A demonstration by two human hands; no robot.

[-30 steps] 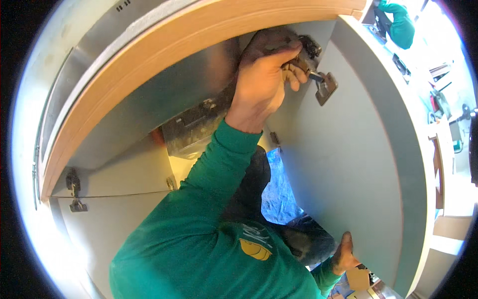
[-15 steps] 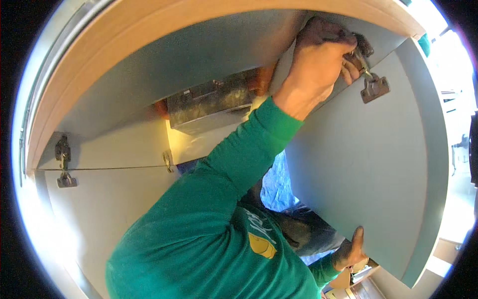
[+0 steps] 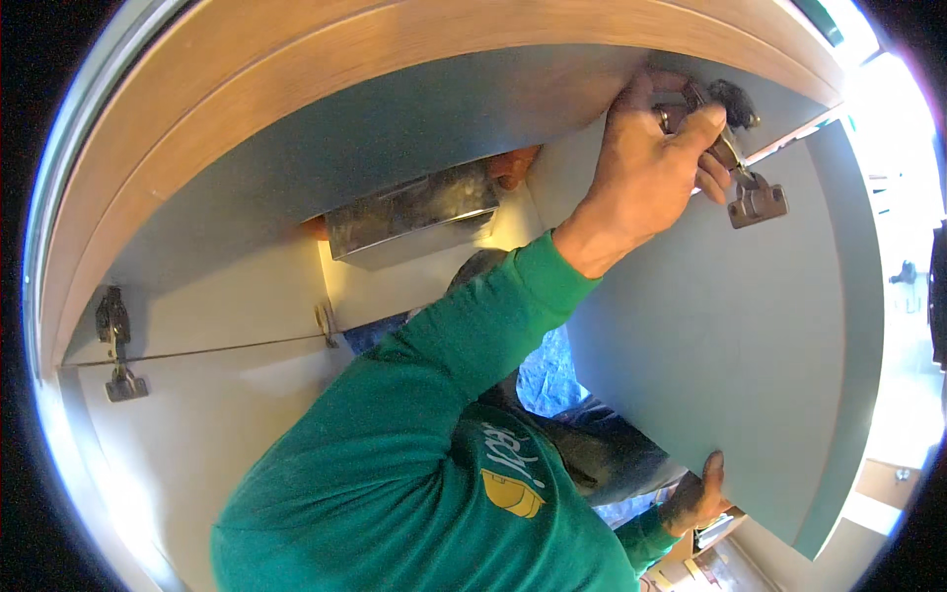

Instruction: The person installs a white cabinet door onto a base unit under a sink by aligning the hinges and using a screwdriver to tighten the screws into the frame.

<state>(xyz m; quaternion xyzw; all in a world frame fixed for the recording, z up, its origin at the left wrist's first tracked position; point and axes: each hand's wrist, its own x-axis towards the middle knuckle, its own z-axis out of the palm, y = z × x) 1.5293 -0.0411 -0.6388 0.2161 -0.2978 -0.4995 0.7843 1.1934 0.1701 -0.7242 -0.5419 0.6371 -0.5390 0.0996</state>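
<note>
My left hand (image 3: 646, 168) is raised to the upper corner of a grey cabinet door (image 3: 730, 355), its fingers closed around a metal hinge (image 3: 752, 197) where the door meets the cabinet. A dark part of the hinge shows above my thumb. My green sleeve (image 3: 464, 345) runs up across the middle of the picture. My right hand (image 3: 698, 496) grips the lower edge of the same door at the bottom right, thumb lying on the door's inner face.
A wood-coloured cabinet edge (image 3: 326, 69) arcs overhead. A shiny metal duct (image 3: 414, 212) sits inside the cabinet. A second hinge (image 3: 116, 340) sits on the neighbouring pale door at the left. Blue sheeting (image 3: 547, 380) lies below.
The view has swung, so my left hand and the hinge now sit farther right and higher in the picture. Both hands keep their grip.
</note>
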